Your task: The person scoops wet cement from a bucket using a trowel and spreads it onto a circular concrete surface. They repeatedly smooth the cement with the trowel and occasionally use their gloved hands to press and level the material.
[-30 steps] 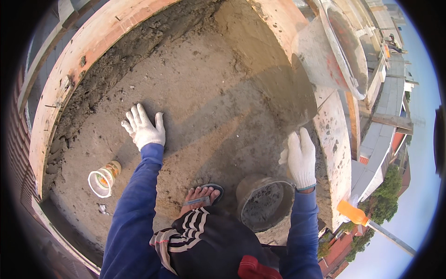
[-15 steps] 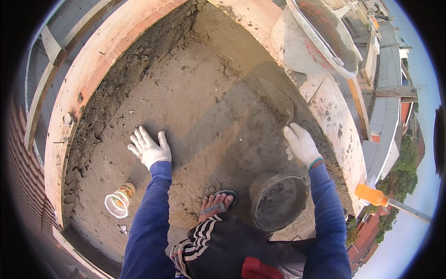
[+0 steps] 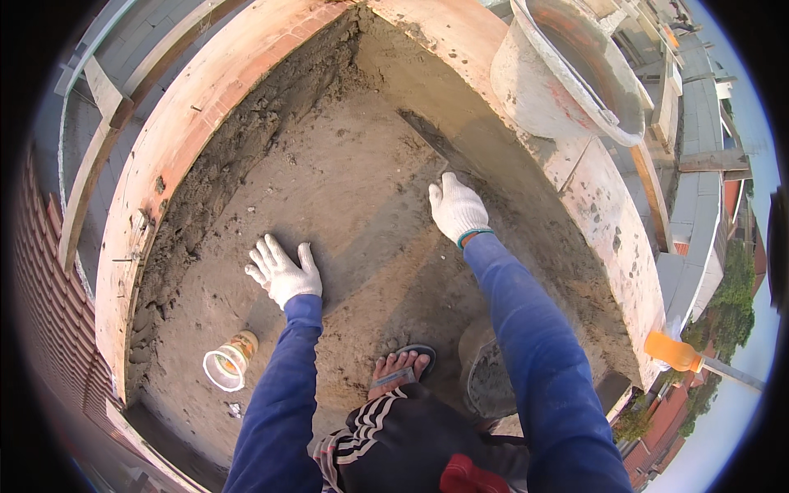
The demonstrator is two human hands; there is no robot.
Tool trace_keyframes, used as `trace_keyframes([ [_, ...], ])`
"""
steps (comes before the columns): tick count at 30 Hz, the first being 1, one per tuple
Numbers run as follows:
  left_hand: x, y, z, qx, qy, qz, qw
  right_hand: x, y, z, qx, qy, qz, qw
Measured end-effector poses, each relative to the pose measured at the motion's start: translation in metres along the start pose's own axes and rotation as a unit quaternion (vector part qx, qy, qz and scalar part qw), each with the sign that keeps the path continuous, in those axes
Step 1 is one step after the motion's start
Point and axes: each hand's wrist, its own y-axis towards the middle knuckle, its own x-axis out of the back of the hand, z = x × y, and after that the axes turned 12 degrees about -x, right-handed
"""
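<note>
My left hand, in a white knit glove, is spread open with its palm down on the grey mortar surface. My right hand, gloved alike, is closed round the handle of a trowel. The trowel's blade points up and left along the mortar near the right wall's foot, tilted and mortar-coloured; the handle is hidden in the fist. A mortar-smeared bucket stands beside my foot, partly covered by my right forearm. A clear plastic cup lies tipped near my left forearm.
Pale boards border the mortar bed at right, and another board edge borders it at left. A large mortar-stained tub rests on the right edge. An orange bottle stands out past that edge. My sandalled foot is on the mortar.
My right hand has swept left and farther away with the trowel, and its forearm now covers part of the bucket. The left hand stays flat; the whole view has shifted slightly.
</note>
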Motion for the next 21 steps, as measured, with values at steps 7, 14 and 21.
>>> trace_keyframes([
  [7, 0.001, -0.002, 0.005, 0.005, 0.004, 0.003, 1.000, 0.028, -0.004, -0.008, -0.024, 0.072, -0.001, 0.997],
  [14, 0.004, 0.001, 0.003, 0.012, 0.010, 0.030, 0.999, 0.051, -0.060, -0.073, 0.007, 0.178, -0.040, 0.983],
  [21, 0.000, 0.000, 0.004, 0.013, 0.014, 0.040, 0.999, 0.016, -0.038, -0.069, 0.038, -0.018, -0.042, 0.998],
])
